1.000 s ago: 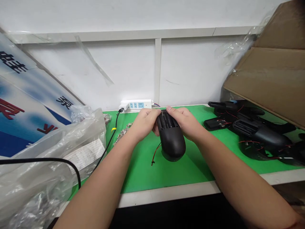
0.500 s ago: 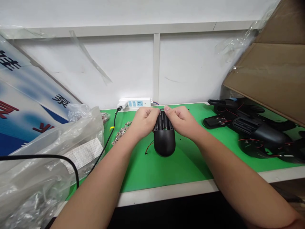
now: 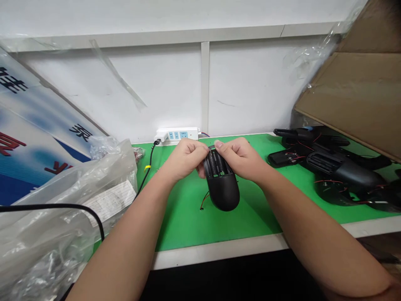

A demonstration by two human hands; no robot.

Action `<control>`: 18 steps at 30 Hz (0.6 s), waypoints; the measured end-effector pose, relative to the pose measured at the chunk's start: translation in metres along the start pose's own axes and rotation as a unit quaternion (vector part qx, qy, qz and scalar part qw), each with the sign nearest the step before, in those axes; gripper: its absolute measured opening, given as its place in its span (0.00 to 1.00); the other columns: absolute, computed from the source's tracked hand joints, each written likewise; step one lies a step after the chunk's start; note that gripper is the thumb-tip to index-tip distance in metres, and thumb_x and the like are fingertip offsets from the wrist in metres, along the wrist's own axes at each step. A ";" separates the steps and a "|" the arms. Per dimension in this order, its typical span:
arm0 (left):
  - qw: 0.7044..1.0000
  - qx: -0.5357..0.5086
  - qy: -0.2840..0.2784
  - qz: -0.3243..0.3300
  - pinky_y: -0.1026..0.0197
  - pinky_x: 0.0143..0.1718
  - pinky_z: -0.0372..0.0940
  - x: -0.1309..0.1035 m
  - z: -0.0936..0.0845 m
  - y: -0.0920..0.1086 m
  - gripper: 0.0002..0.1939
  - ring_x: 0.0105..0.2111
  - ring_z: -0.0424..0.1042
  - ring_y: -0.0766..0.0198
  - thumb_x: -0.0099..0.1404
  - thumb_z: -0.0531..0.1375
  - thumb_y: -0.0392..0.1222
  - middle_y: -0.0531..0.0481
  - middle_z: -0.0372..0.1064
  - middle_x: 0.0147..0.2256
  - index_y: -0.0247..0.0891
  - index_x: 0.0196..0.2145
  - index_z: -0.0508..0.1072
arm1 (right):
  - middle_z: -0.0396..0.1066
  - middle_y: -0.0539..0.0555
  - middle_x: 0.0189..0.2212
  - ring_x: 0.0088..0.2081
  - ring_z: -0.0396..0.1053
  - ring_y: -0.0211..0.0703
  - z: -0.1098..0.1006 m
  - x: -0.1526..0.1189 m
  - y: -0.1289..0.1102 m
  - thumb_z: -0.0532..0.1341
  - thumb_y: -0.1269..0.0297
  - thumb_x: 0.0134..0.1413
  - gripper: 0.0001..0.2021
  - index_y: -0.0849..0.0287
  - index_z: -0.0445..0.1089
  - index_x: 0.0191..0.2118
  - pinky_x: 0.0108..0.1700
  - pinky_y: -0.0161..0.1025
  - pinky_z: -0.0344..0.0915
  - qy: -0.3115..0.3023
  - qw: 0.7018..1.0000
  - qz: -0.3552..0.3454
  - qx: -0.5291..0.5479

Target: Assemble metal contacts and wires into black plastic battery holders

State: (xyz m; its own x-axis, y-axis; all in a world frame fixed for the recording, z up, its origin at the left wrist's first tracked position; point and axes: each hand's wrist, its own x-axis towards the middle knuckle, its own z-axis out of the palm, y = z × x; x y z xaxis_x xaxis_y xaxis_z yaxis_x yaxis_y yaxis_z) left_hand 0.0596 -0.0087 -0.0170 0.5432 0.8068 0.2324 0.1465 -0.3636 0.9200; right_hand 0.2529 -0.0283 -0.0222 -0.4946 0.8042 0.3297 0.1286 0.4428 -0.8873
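Observation:
A black plastic housing (image 3: pixel 223 191) with a rounded near end and a long slotted battery compartment is held up above the green table mat (image 3: pixel 184 225). My left hand (image 3: pixel 190 156) is closed on the far left edge of the housing. On the far right side, my right hand (image 3: pixel 238 156) grips it too, its thumb lying near the top end. Thin red and black wires (image 3: pixel 204 200) with a small connector dangle below the housing's left side. The fingers under the housing are mostly hidden.
Several similar black housings (image 3: pixel 332 163) with red wires lie piled at the right, beneath a cardboard box (image 3: pixel 354 92). A white power strip (image 3: pixel 178 133) with a plugged-in black cable stands by the wall. Clear plastic bags (image 3: pixel 115 167) fill the left side.
The housing has tilted, its rounded near end swinging to the right and slightly towards me. The wires have shifted right with it. Both hands keep their hold.

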 end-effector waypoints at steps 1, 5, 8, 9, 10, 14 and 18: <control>1.000 0.003 -0.010 -0.002 0.68 0.19 0.63 0.000 -0.001 0.000 0.18 0.16 0.70 0.68 0.65 0.55 0.43 0.52 0.70 0.16 0.37 0.19 0.68 | 0.77 0.55 0.24 0.28 0.72 0.41 0.000 0.000 0.000 0.53 0.33 0.66 0.35 0.60 0.78 0.26 0.34 0.38 0.68 -0.013 1.000 -0.004 0.007; 1.000 0.019 -0.011 -0.008 0.69 0.18 0.61 -0.001 -0.003 0.003 0.18 0.15 0.69 0.69 0.64 0.56 0.43 0.51 0.70 0.15 0.37 0.17 0.69 | 0.79 0.54 0.27 0.29 0.74 0.41 0.000 -0.001 0.002 0.51 0.34 0.69 0.36 0.59 0.79 0.27 0.37 0.38 0.71 -0.032 0.999 -0.013 0.014; 0.999 0.038 0.007 -0.001 0.70 0.18 0.59 -0.001 -0.002 0.004 0.17 0.15 0.67 0.70 0.62 0.55 0.40 0.52 0.69 0.15 0.37 0.16 0.67 | 0.75 0.54 0.24 0.27 0.71 0.40 0.002 0.000 0.005 0.51 0.34 0.68 0.36 0.59 0.76 0.25 0.33 0.38 0.68 0.006 1.000 -0.006 0.001; 0.999 0.043 0.013 0.008 0.70 0.18 0.58 -0.001 -0.001 0.004 0.17 0.15 0.67 0.71 0.62 0.54 0.40 0.53 0.68 0.15 0.37 0.16 0.66 | 0.73 0.53 0.22 0.27 0.69 0.40 0.003 0.000 0.005 0.52 0.33 0.67 0.35 0.59 0.73 0.23 0.31 0.37 0.66 0.028 1.000 -0.003 -0.004; 0.998 0.048 0.019 0.019 0.70 0.18 0.58 0.000 0.000 0.003 0.17 0.16 0.67 0.71 0.62 0.54 0.40 0.53 0.68 0.15 0.38 0.16 0.65 | 0.70 0.52 0.20 0.26 0.67 0.40 0.004 0.000 0.005 0.53 0.32 0.66 0.35 0.59 0.71 0.22 0.30 0.37 0.64 0.051 0.999 0.001 -0.007; 0.998 0.039 0.025 0.036 0.69 0.20 0.58 0.001 0.000 -0.002 0.17 0.18 0.66 0.71 0.62 0.54 0.42 0.53 0.65 0.16 0.38 0.17 0.62 | 0.62 0.50 0.17 0.25 0.63 0.39 0.005 0.002 0.005 0.54 0.31 0.65 0.35 0.56 0.61 0.18 0.27 0.37 0.60 0.076 0.997 0.011 0.000; 0.999 0.017 0.020 0.018 0.68 0.21 0.60 0.003 0.000 -0.005 0.12 0.19 0.65 0.70 0.60 0.55 0.43 0.54 0.64 0.18 0.37 0.21 0.67 | 0.57 0.48 0.17 0.24 0.59 0.38 0.005 0.002 0.005 0.55 0.32 0.65 0.34 0.55 0.57 0.18 0.27 0.37 0.59 0.051 0.998 0.016 0.018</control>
State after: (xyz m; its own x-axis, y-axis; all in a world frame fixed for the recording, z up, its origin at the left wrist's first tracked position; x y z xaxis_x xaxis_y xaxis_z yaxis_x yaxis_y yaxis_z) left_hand 0.0609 -0.0045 -0.0205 0.5146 0.8109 0.2786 0.1554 -0.4078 0.8998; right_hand 0.2484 -0.0259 -0.0277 -0.4004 0.8548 0.3300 0.1110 0.4027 -0.9086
